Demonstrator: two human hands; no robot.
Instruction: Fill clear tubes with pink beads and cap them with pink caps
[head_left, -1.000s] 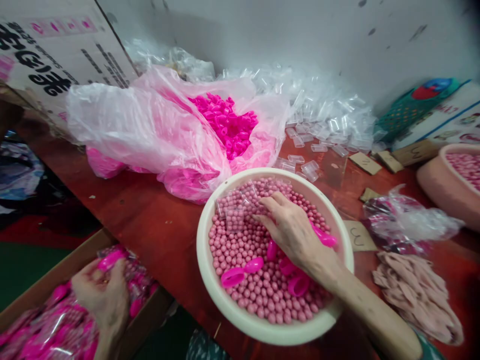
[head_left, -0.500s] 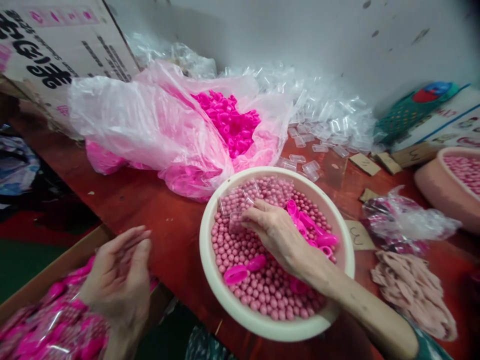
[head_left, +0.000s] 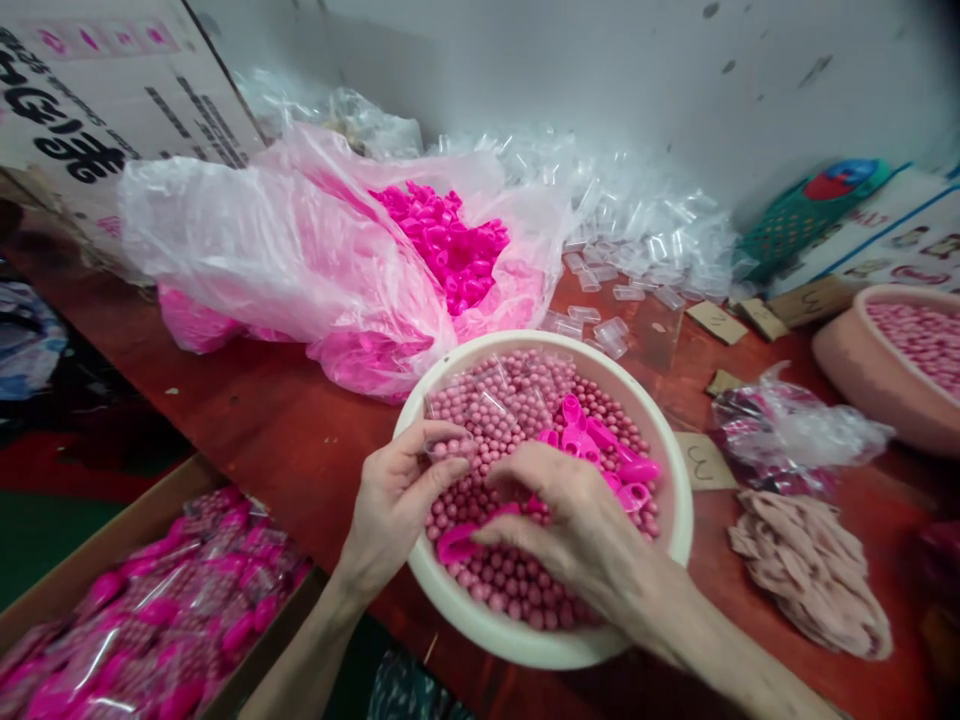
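Note:
My left hand (head_left: 394, 500) pinches a small clear plastic tube (head_left: 448, 447) with pink beads in it, over the left rim of a cream basin (head_left: 679, 520). Pink beads (head_left: 517, 590) fill this basin. My right hand (head_left: 562, 510) is above the beads, thumb and fingers apart and curved around a bright pink plastic piece (head_left: 457, 545), which lies where it was. Several clear tubes (head_left: 491, 405) rest on the beads at the back. More bright pink plastic pieces (head_left: 634, 495) lie on the right side, partly behind my right hand.
A plastic bag (head_left: 247, 240) holding bright pink pieces (head_left: 457, 245) stands behind the basin, beside a heap of clear tubes (head_left: 645, 225). A carton (head_left: 97, 535) of filled pink items is at lower left. A crumpled cloth (head_left: 810, 570) and another bead basin (head_left: 855, 345) are at right.
My left hand has moved from above the carton to the basin and now holds a clear tube. My right hand has drawn back from the clear tubes toward the pink piece at front left.

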